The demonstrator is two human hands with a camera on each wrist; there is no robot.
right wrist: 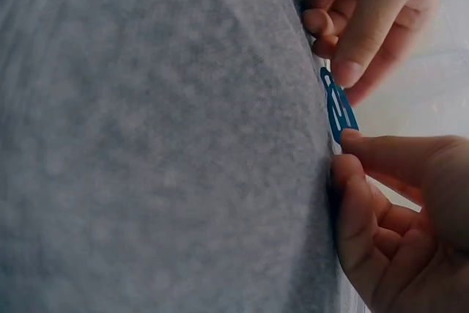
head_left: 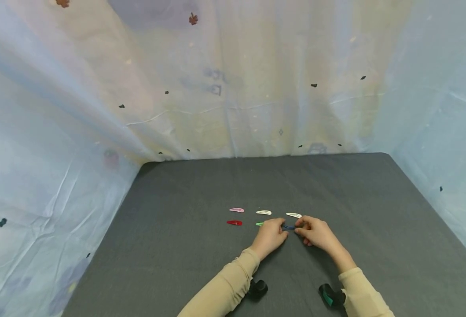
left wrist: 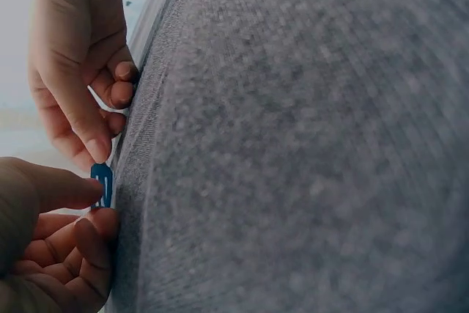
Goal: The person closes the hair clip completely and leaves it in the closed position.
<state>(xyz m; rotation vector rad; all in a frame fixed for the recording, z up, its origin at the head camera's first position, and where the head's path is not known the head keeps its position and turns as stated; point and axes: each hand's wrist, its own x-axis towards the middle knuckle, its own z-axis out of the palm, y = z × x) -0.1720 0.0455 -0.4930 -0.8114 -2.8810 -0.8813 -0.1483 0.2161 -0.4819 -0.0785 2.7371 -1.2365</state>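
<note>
A blue snap hair clip (head_left: 288,227) spans the gap between my two hands, just over the grey cloth. My right hand (head_left: 316,233) pinches its wider end between thumb and forefinger, clearest in the right wrist view, where the clip (right wrist: 338,106) shows its slots. At the narrower end, the thumb and forefinger of my left hand (head_left: 269,238) hold it; in the left wrist view the left thumb covers part of the clip (left wrist: 107,181). A green hair clip (head_left: 258,224) lies beside the left hand, partly hidden by it. Behind the right fingers is a white hair clip (head_left: 294,215).
A pink hair clip (head_left: 236,210), a cream hair clip (head_left: 263,212) and a red hair clip (head_left: 234,223) lie flat to the left and behind. The grey cloth-covered table (head_left: 169,255) meets a pale printed curtain (head_left: 248,123) at its back edge.
</note>
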